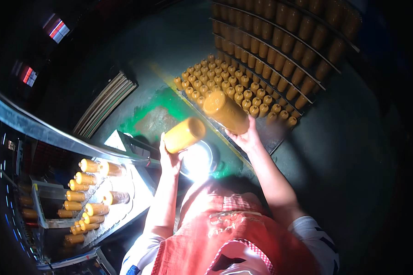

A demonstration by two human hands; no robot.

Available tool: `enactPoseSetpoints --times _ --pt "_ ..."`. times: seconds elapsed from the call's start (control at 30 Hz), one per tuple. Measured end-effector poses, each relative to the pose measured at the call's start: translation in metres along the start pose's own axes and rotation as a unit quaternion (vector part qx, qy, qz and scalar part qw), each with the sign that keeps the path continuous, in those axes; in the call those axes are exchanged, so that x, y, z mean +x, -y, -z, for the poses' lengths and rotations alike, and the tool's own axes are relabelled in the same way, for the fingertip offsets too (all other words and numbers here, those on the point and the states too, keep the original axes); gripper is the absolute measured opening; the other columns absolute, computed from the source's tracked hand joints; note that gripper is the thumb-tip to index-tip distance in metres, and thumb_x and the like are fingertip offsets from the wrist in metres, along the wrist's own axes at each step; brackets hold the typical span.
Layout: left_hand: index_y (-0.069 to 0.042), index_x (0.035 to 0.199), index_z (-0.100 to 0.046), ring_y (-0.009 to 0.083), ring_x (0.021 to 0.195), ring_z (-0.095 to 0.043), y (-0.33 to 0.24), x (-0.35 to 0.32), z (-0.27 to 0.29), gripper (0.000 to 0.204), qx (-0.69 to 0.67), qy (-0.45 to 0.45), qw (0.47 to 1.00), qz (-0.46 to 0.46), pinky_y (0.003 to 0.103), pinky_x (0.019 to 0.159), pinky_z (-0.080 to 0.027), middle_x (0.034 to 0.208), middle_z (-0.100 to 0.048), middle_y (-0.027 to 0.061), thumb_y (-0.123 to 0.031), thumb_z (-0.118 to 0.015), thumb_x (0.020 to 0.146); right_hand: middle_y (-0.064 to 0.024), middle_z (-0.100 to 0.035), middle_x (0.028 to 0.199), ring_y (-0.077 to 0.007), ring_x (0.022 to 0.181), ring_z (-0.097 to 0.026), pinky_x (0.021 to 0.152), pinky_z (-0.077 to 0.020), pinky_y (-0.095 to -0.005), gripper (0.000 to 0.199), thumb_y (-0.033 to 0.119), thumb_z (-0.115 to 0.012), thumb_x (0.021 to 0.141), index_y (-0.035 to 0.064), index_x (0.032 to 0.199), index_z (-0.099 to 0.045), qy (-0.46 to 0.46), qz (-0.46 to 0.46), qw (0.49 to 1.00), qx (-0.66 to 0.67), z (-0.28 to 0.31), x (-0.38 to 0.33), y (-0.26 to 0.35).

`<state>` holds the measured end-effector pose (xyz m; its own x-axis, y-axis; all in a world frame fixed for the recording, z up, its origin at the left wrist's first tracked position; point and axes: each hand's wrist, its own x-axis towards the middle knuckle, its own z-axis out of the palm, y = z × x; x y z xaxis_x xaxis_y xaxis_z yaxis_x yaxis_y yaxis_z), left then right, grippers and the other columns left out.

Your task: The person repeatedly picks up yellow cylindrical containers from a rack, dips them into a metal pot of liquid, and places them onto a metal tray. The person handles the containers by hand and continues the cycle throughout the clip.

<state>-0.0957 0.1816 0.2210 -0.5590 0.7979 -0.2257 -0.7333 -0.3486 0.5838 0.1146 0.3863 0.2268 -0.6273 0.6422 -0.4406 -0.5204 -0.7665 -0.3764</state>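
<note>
Amber bottles (184,135) fill my grasp. My left hand (170,160) curls around one, my right hand (247,138) clasps another, both spread to the bottles' thickness.

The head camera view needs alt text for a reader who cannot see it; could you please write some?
A person's left hand holds an amber bottle, the right hand another. Beyond, similar bottles are stacked in layers; at left, more bottles sit on a brightly lit surface.
</note>
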Motion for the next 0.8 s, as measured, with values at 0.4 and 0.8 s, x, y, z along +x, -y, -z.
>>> enactPoseSetpoints --times 0.4,0.8 --pt "-0.010 0.129 -0.056 0.0357 0.099 -0.064 -0.014 0.048 0.077 0.052 -0.332 0.001 0.919 0.210 0.033 0.070 -0.065 0.119 -0.060 0.0140 -0.050 -0.050 0.096 -0.0236 -0.060 0.112 -0.0406 0.092 -0.063 0.072 -0.0632 -0.0438 0.067 0.059 -0.039 0.098 0.0006 0.129 -0.052 0.082 -0.259 0.947 0.170 -0.063 0.051 -0.112" --pt "-0.014 0.141 -0.048 0.0423 0.117 -0.052 -0.058 0.076 0.112 0.063 -0.485 0.140 0.822 0.263 0.047 0.092 -0.059 0.142 -0.044 0.0186 -0.051 -0.063 0.091 -0.0290 -0.054 0.119 -0.0454 0.102 -0.060 0.072 -0.0647 -0.0433 0.081 0.070 -0.048 0.091 0.0013 0.134 -0.050 0.085 -0.224 0.954 0.182 -0.116 0.061 -0.163"
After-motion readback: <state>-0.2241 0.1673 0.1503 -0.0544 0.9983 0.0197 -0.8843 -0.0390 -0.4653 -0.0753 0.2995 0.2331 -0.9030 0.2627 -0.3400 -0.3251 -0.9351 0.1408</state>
